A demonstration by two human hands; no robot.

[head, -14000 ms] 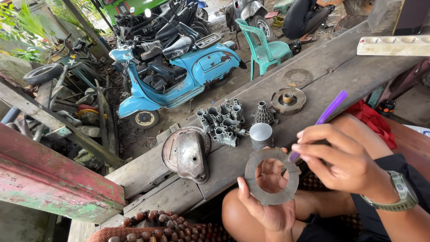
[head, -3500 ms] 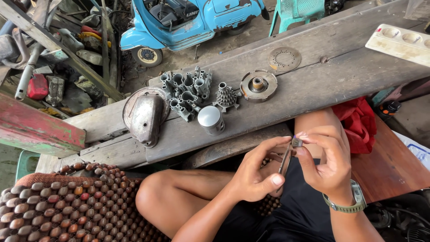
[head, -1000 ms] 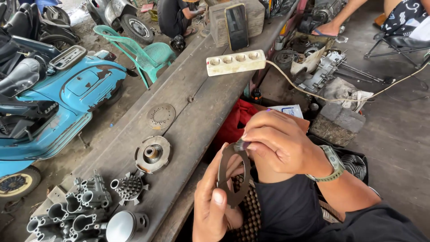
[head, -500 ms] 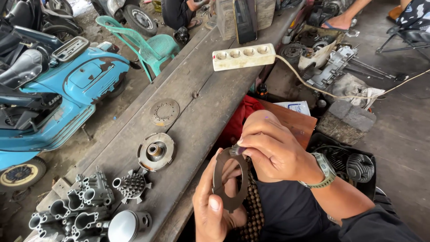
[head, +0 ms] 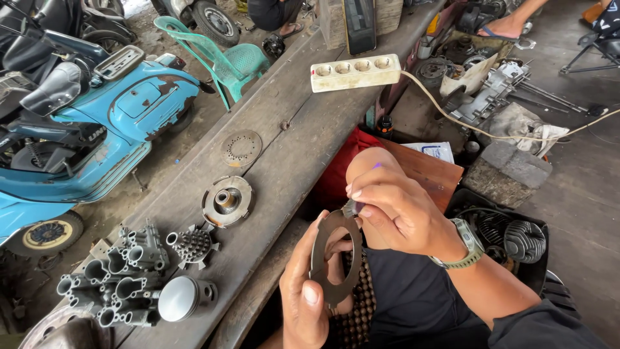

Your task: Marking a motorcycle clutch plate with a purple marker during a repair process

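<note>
Since half a second ago little has shifted: the left hand (head: 309, 284) still grips the clutch plate (head: 334, 258) upright over the lap, the right hand (head: 394, 210) pinching a small tool (head: 351, 208) at its upper rim, beside the worktop (head: 290, 148).

In front of me runs a long weathered grey wooden plank bench (head: 284, 161). On it lie a white plastic power strip (head: 354, 72), a flat perforated metal disc (head: 241, 148), a round metal clutch hub (head: 227, 201), a small toothed metal gear (head: 192, 245), a shiny metal piston (head: 181, 298) and a grey cast-metal housing with tube ports (head: 116, 274).

Piston (head: 181, 298) lies on the bench (head: 290, 155) (beside the carburettor parts (head: 119, 281)).
</note>
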